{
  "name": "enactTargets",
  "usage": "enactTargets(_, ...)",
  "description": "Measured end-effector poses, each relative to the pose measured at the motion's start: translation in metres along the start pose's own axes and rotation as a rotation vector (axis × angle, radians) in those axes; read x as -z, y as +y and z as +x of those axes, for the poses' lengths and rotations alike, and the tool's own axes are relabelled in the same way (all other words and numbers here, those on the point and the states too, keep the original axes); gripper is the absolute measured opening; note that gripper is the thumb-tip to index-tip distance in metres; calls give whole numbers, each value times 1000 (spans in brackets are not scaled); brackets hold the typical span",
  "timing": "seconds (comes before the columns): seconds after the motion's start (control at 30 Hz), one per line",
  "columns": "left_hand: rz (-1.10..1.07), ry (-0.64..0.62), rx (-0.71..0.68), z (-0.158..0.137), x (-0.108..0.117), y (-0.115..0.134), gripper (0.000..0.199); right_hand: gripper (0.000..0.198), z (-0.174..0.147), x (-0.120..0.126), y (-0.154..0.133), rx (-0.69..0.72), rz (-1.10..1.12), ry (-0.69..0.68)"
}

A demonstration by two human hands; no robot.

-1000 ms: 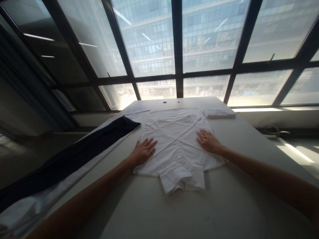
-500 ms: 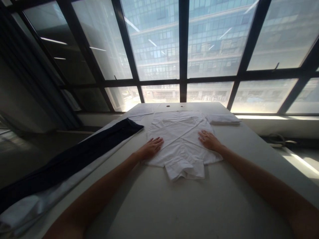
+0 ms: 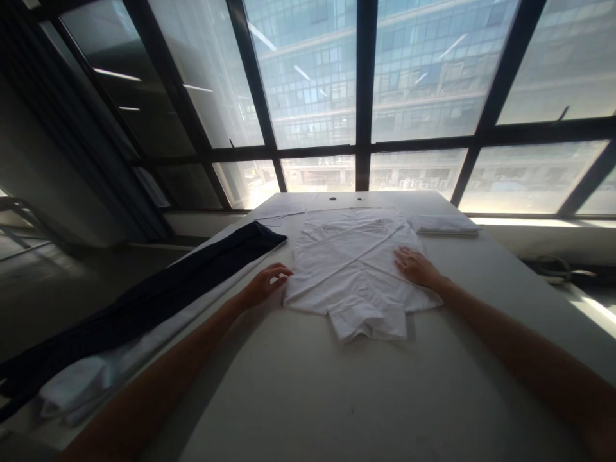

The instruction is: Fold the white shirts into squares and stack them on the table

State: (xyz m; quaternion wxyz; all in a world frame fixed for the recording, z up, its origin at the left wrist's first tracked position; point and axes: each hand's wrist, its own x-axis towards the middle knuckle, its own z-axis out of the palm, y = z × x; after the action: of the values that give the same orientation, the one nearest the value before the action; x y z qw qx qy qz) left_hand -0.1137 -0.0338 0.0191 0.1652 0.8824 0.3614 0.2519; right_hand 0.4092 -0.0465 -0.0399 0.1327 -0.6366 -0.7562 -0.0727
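Well, the left hand (image 3: 262, 287) is half-open beside the white shirt (image 3: 353, 276), right hand (image 3: 418, 266) flat atop, both empty.

Plain white all across the shirt (image 3: 359, 263)! Left of the shirt, solid near-black navy on the long garment (image 3: 192, 282); beyond its right shoulder, white again on the folded cloth (image 3: 445, 223). Grey-white table (image 3: 308, 391) beneath the shirt, black window frame (image 3: 363, 96) behind it.

A free lane across the desk (image 3: 298, 404) runs between the left forearm (image 3: 178, 366) and right forearm (image 3: 510, 343), from the white shirt (image 3: 356, 266) toward the near edge. A navy garment (image 3: 168, 295) blocks the left edge; folded white cloth (image 3: 445, 224) narrows the way to the far right corner.
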Motion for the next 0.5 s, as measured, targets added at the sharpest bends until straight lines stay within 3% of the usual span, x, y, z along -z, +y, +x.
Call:
enactTargets(0.27,211,-261,-80,-5,4,41,12,56,0,3,0,6,42,-1)
enactTargets(0.5,262,-332,-60,-5,8,47,8,58,-1,9,-3,-17,46,-33)
